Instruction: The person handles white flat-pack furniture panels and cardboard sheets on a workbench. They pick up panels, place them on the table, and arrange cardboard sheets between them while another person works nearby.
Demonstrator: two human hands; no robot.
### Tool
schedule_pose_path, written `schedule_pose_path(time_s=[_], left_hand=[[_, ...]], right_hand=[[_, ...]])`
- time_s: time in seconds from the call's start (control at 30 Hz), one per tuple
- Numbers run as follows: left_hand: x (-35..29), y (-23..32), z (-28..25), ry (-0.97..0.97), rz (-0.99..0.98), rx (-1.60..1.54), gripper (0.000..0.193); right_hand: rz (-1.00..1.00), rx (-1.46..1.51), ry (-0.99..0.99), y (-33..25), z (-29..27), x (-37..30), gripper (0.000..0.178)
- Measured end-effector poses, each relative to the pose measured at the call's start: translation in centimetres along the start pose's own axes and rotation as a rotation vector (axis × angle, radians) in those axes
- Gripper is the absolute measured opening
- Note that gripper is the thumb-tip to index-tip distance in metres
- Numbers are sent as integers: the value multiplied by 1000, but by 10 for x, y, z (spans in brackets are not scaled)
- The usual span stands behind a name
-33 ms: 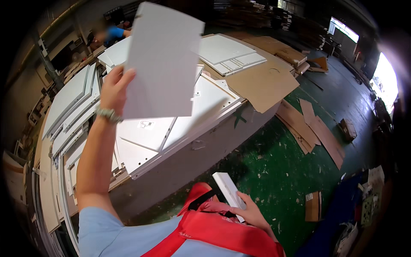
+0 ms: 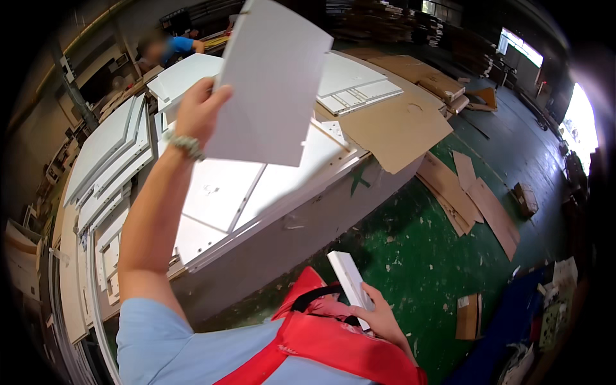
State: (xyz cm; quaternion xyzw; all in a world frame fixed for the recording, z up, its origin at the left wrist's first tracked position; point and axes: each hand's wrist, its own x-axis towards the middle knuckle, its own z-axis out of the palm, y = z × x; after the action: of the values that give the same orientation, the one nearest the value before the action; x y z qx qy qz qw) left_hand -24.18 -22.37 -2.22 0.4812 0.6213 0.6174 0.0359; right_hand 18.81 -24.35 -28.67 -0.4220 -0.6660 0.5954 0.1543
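Raised over the workbench, my left hand grips the left edge of a large white board, thumb on the face turned to me. The board stands nearly upright and tilts slightly. By my waist, my right hand is wrapped round the lower part of a narrow white board piece, whose far end points up and away. Beneath the raised board lie several white panels with small holes along their edges.
Stacked white panels fill the bench's left side. Flat cardboard and more white panels lie at the far right. Cardboard strips and a small carton rest on the green floor. A person in blue is beyond the bench.
My left hand and the large white board have shifted right and the board slightly up. The narrow piece in my right hand has moved a little to the right.
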Motion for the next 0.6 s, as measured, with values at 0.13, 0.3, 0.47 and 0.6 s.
schedule_pose_path(time_s=[0.13, 0.3, 0.47, 0.6], left_hand=[[95, -43, 127, -117, 92, 228, 29], [197, -98, 276, -196, 205, 594, 22], [227, -149, 414, -500, 265, 880, 18], [235, -198, 464, -567, 324, 934, 17]], right_hand=[[0, 32, 77, 17, -81, 64, 79], [193, 149, 314, -3, -191, 130, 75], [111, 515, 398, -26, -274, 194, 66], [82, 494, 410, -32, -333, 261, 62]])
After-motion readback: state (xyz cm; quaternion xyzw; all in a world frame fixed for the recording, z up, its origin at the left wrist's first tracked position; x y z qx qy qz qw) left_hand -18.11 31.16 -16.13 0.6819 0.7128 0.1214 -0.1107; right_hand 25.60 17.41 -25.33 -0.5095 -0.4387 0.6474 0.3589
